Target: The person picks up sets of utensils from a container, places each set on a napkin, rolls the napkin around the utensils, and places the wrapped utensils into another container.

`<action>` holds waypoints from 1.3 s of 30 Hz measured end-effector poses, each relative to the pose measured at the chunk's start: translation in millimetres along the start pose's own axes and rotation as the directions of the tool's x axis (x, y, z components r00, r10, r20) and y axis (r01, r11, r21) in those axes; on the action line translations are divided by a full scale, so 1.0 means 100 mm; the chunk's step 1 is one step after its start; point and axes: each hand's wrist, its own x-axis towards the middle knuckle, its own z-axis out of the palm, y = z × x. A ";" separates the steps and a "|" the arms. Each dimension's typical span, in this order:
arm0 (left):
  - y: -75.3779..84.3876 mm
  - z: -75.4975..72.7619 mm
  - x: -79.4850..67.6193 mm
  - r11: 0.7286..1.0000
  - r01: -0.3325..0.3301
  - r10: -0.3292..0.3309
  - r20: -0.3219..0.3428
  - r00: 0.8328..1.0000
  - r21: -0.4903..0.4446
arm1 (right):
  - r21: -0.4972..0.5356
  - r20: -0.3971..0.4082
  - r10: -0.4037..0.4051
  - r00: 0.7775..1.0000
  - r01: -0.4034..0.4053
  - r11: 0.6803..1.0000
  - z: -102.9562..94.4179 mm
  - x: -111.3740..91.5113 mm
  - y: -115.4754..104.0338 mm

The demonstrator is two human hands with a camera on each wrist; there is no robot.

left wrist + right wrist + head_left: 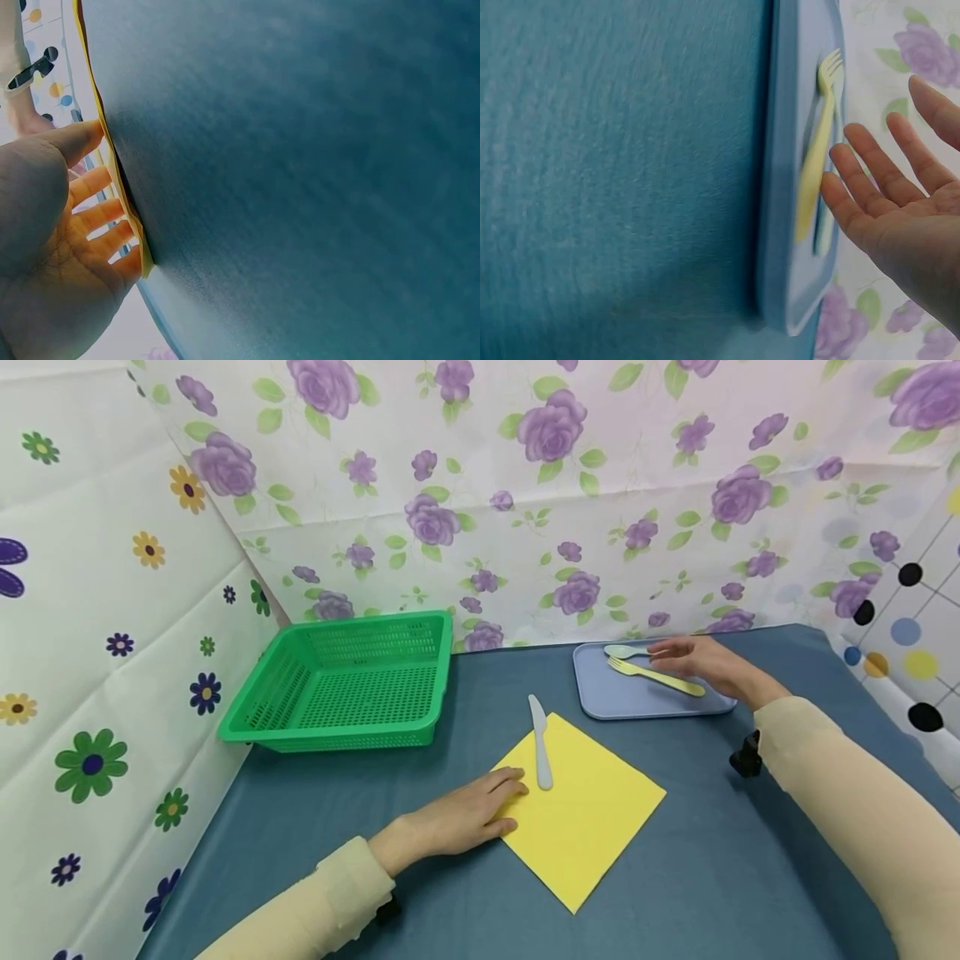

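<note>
A yellow napkin (592, 810) lies on the table, turned like a diamond. On its upper left part rests a pale grey plastic knife (541, 745), its blade tip past the napkin's edge. My left hand (468, 814) rests its fingertips on the napkin's left corner, fingers loosely extended. At the back right, my right hand (693, 662) hovers over a blue-grey tray (637, 706). A yellow fork (660, 677) and a pale green spoon (624, 651) lie in that tray. In the right wrist view the right fingers (877, 169) are spread, holding nothing; the spoon is partly hidden behind the fork.
A green plastic basket (330, 739) stands at the back left of the blue tablecloth (337, 802). Floral curtains (510, 552) rise behind and at the sides of the table. A black strap device (746, 756) sits under the right wrist.
</note>
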 end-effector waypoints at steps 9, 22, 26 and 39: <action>0.00 -0.02 0.02 1.000 0.010 -0.010 0.008 1.000 -0.002 | 0.013 -0.005 0.015 1.000 -0.015 1.000 -0.02 0.10 0.10; 0.00 -0.02 0.00 1.000 0.022 -0.022 0.015 1.000 -0.009 | -0.016 -0.065 0.011 0.998 -0.012 1.000 0.12 0.19 0.13; 0.01 -0.01 0.00 1.000 0.027 -0.027 0.015 1.000 -0.017 | -0.064 -0.085 -0.022 0.996 0.017 0.998 0.13 0.21 0.14; 0.01 -0.01 -0.01 1.000 0.024 -0.024 0.010 1.000 -0.007 | -0.116 -0.062 -0.032 0.998 0.025 0.993 0.12 0.23 0.14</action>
